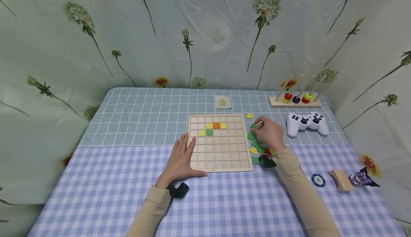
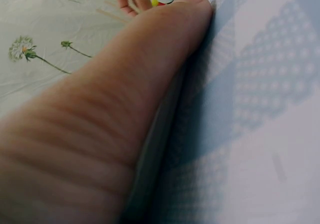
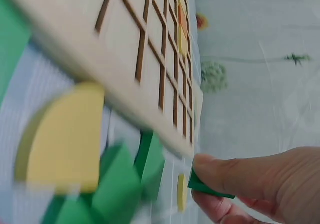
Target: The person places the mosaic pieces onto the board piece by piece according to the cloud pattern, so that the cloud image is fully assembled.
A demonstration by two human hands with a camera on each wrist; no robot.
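A wooden grid board (image 1: 221,151) lies mid-table, with an orange square (image 1: 216,125), a green square (image 1: 209,132) and several yellow quarter-round pieces set in its upper cells. My left hand (image 1: 181,160) rests along the board's left edge, fingers straight and spread, thumb by the near corner. Between thumb and fingers my right hand (image 1: 269,131) pinches a green block (image 3: 207,188), just above the table right of the board. Loose green pieces (image 3: 120,184) and a yellow quarter-round piece (image 3: 67,139) lie below that hand. A few red pieces are partly hidden by the right wrist's black strap.
Behind the board lies a small printed card (image 1: 223,102). At the back right stands a wooden peg rack (image 1: 295,102) with coloured beads, and before it a white game controller (image 1: 306,122). Nearer are a round chip (image 1: 318,180), a wooden arch block (image 1: 340,180) and a purple patterned object (image 1: 363,178).
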